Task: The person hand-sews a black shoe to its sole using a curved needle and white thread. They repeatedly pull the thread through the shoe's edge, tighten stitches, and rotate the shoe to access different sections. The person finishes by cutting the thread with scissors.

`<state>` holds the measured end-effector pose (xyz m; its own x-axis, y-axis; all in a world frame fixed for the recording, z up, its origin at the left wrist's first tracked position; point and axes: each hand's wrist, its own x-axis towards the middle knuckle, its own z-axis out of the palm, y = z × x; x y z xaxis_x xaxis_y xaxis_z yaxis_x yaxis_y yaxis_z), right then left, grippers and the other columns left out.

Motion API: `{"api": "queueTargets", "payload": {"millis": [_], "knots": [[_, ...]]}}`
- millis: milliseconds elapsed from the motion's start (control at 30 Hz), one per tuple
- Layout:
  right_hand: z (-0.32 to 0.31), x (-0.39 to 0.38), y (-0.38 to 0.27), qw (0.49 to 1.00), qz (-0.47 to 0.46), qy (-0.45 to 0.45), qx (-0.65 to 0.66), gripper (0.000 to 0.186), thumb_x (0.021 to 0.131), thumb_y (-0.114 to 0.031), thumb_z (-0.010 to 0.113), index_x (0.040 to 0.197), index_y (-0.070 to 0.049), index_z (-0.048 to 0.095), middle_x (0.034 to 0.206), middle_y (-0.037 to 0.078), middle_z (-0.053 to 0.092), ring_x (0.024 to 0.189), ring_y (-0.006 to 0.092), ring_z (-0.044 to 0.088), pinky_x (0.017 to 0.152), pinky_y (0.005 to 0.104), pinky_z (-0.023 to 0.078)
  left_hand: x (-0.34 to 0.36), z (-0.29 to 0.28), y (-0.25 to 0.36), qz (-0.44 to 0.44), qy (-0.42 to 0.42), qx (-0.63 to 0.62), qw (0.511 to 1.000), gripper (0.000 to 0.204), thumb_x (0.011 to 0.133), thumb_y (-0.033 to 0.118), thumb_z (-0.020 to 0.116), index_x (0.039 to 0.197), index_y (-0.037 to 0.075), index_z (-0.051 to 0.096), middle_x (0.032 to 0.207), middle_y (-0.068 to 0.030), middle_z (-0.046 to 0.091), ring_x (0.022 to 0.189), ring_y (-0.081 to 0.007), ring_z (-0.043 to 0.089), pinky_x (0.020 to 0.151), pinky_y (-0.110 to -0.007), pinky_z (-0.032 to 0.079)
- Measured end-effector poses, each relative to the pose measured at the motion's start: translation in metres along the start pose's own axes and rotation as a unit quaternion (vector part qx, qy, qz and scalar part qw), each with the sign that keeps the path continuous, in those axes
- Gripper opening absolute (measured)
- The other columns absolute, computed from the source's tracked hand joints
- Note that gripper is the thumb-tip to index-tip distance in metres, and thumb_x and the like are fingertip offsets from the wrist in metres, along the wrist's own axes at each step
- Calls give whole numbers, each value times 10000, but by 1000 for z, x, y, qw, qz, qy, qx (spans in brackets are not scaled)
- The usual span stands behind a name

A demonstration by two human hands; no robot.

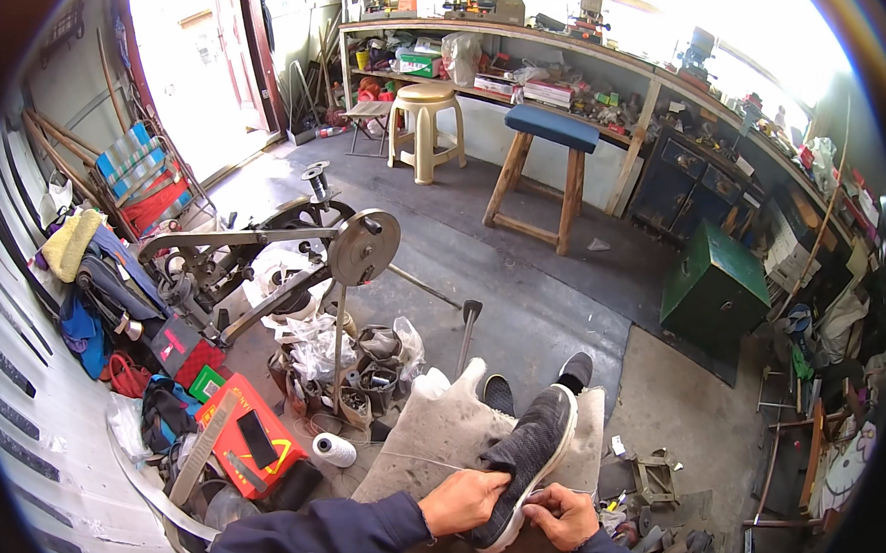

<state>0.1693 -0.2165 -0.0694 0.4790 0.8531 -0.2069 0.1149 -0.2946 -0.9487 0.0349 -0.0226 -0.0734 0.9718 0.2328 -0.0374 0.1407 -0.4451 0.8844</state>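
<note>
A dark grey knit shoe (534,439) with a white sole lies tilted across the beige cloth (413,476) over my lap, its toe pointing away to the right. My left hand (467,500) is closed on the shoe's upper by the ankle opening, some fingers hidden inside. On the other side, my right hand (563,517) is closed in a pinch beside the sole's edge near the heel. Whatever it pinches is too small to make out. A thin white thread (428,461) runs over the cloth toward the shoe. A white thread spool (334,449) stands left of the cloth.
A hand-cranked sewing machine (262,261) with a large wheel stands ahead left. Below it are bags of small parts (353,366) and a red box (251,437) bearing a phone (257,439). Farther off are a blue-topped stool (546,146), a green box (714,282) and a cluttered workbench (510,28).
</note>
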Motion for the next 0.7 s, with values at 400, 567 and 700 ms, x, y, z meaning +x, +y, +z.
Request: {"api": "queueTargets", "payload": {"millis": [400, 567, 700], "knots": [[3, -6, 8, 992, -2, 90, 87, 138, 902, -9, 774, 1011, 44, 708, 808, 71, 753, 690, 57, 664, 613, 202, 512, -1, 1, -8, -31, -26, -152, 988, 238, 954, 50, 542, 1149, -22, 658, 986, -234, 702, 933, -270, 720, 851, -358, 549], [-5, -5, 0, 995, 18, 100, -11, 155, 887, -35, 793, 1004, 23, 709, 785, 83, 763, 666, 61, 678, 595, 220, 521, -13, 1, 2, 9, 11, -172, 985, 190, 982, 103, 553, 1101, -3, 656, 916, -210, 681, 839, -264, 686, 800, -354, 540], [-13, -4, -15, 982, -70, 73, -159, 144, 886, -40, 783, 963, 23, 679, 756, 83, 746, 654, 70, 679, 602, 256, 527, -21, -2, 15, 40, -7, -141, 989, 228, 1003, 240, 629, 1007, 12, 644, 820, -212, 657, 746, -368, 680, 700, -401, 531]]}}
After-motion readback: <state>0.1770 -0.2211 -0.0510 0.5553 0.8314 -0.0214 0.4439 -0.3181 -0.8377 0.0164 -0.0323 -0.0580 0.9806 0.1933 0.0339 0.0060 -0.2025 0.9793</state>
